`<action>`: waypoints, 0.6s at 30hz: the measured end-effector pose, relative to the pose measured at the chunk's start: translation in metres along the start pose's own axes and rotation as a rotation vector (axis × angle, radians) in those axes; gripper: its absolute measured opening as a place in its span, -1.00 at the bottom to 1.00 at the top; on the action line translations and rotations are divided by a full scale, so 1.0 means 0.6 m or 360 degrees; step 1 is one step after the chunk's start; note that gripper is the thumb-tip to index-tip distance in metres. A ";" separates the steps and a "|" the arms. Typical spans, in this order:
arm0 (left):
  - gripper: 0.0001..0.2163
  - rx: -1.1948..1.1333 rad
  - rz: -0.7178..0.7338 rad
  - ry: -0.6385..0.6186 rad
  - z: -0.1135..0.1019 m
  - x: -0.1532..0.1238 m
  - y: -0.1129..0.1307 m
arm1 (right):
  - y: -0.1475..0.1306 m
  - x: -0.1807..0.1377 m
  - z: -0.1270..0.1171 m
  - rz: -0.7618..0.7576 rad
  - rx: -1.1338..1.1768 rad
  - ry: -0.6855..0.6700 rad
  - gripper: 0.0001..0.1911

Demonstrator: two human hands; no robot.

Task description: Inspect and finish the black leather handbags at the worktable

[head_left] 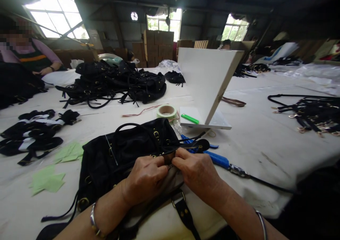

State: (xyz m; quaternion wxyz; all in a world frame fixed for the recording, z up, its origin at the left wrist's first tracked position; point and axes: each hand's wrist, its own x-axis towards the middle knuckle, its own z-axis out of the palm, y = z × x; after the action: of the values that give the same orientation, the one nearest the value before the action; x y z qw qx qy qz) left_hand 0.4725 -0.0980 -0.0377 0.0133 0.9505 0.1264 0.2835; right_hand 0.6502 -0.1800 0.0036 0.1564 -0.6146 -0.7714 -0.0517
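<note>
A black bag (124,151) with brass buckles lies on the white table (260,144) right in front of me. My left hand (145,178) and my right hand (198,172) meet over its near edge. Both pinch a small dark piece of the bag's trim between fingertips and thumbs. A thin black strap (186,142) runs from that spot to the right. Another strap with a buckle (183,211) hangs toward me below my hands. A bracelet sits on each wrist.
A blue-handled tool (217,160) with a cord lies just right of my hands. Behind the bag are a tape roll (166,111), a green marker (190,118) and a propped white board (207,80). Black bags (117,82) are piled farther back, straps (34,133) and green papers (47,178) at left, more straps (308,112) at right. A person sits at far left.
</note>
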 end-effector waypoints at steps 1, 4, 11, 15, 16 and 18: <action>-0.78 0.0003 0.0003 0.0008 0.000 0.000 0.000 | 0.000 0.000 0.001 0.0002 -0.0006 0.0006 -0.79; -0.78 0.0010 0.0012 0.0016 -0.001 0.000 0.000 | 0.000 0.002 0.005 -0.0001 -0.0016 0.0024 -0.79; -0.79 0.0020 0.0011 0.0003 -0.002 0.001 -0.001 | -0.001 0.004 0.010 -0.0006 -0.0025 0.0060 -0.79; -0.79 0.0021 0.0010 0.0036 -0.003 0.003 0.001 | -0.003 0.005 0.014 0.0007 -0.0042 0.0057 -0.78; -0.78 0.0014 0.0005 0.0037 -0.003 0.003 0.001 | -0.004 0.005 0.015 0.0011 -0.0049 0.0058 -0.78; -0.77 -0.0012 -0.0009 0.0038 -0.003 0.005 0.001 | -0.006 0.007 0.018 0.0024 -0.0057 0.0055 -0.77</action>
State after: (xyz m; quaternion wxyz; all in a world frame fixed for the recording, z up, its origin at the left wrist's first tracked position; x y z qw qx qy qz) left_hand 0.4740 -0.0978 -0.0349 0.0162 0.9466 0.1282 0.2953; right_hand 0.6440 -0.1740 -0.0051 0.1590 -0.6221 -0.7630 -0.0749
